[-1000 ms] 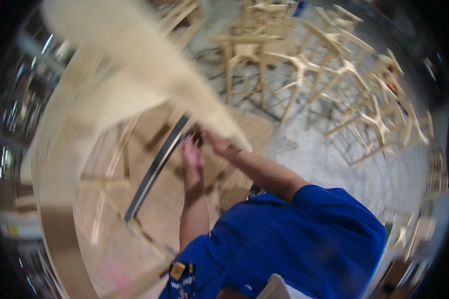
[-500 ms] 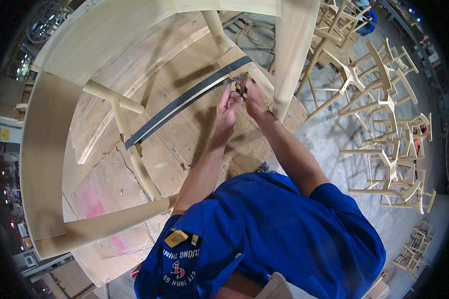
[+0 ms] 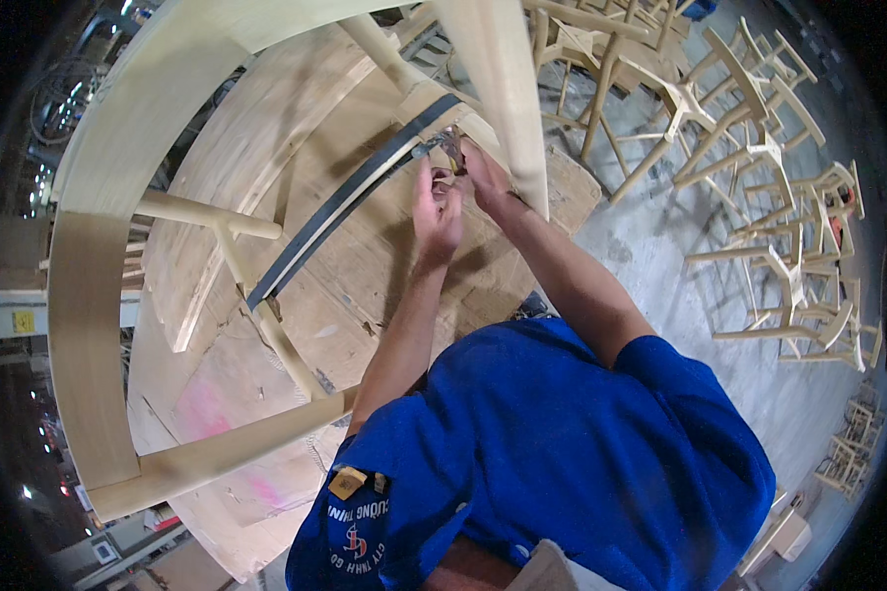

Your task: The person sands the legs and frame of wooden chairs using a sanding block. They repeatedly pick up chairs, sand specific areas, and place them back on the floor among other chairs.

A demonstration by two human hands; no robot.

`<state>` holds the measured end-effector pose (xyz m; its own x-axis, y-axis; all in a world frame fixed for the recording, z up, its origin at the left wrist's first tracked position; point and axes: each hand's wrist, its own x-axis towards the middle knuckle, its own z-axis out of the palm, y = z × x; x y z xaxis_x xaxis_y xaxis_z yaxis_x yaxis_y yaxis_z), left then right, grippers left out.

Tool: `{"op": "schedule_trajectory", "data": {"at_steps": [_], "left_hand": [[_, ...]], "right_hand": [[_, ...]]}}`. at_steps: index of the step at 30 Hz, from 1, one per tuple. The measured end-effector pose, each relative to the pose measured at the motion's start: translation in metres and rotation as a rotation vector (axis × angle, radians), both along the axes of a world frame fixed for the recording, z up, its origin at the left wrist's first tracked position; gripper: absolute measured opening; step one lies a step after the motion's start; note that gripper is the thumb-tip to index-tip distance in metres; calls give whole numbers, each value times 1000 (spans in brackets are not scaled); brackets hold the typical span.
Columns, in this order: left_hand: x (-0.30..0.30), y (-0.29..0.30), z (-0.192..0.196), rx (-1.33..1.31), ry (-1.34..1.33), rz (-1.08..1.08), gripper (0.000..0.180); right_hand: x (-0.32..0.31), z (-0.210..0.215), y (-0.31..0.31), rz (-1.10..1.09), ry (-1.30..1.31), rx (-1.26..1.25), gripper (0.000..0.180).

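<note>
A dark grey webbing strap (image 3: 350, 197) stretches across a pale wooden chair frame (image 3: 89, 335). At its far right end sits a metal ratchet buckle (image 3: 450, 148), close to the rail. My right hand (image 3: 485, 179) is closed on the buckle from the right, its fingertips partly hidden. Just left of it, my left hand (image 3: 438, 219) has curled fingers, with the index finger reaching up by the strap. What the left fingers pinch is too small to make out.
Under the frame lies a cardboard-covered wooden worktop (image 3: 340, 315). A thick chair leg (image 3: 508, 108) rises close to my right forearm. Several unfinished wooden chairs (image 3: 759, 148) stand on the grey floor (image 3: 641, 256) to the right.
The view has shifted, so frame, strap and hands appear slightly further left and higher. Both hands stay at the buckle, the left fingers a little differently curled.
</note>
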<state>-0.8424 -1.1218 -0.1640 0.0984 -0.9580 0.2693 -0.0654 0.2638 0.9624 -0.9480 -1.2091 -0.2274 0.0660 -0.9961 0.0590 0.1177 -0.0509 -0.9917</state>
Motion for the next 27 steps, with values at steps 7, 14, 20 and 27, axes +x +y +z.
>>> {"op": "schedule_trajectory", "data": {"at_steps": [7,14,20,27], "left_hand": [[3,5,5,16,-12,-27,61],[7,11,11,-94,-313,73,60],[-6,22,18,28,-307,99,71],[1,11,8,30,-155,-29,80]], "right_hand": [[14,49,5,-79,-90,442,48],[2,83,28,-221,108,246,50],[9,67,18,-248,227,-47,38],[35,-12,-35,-260,-266,-84,33]]}}
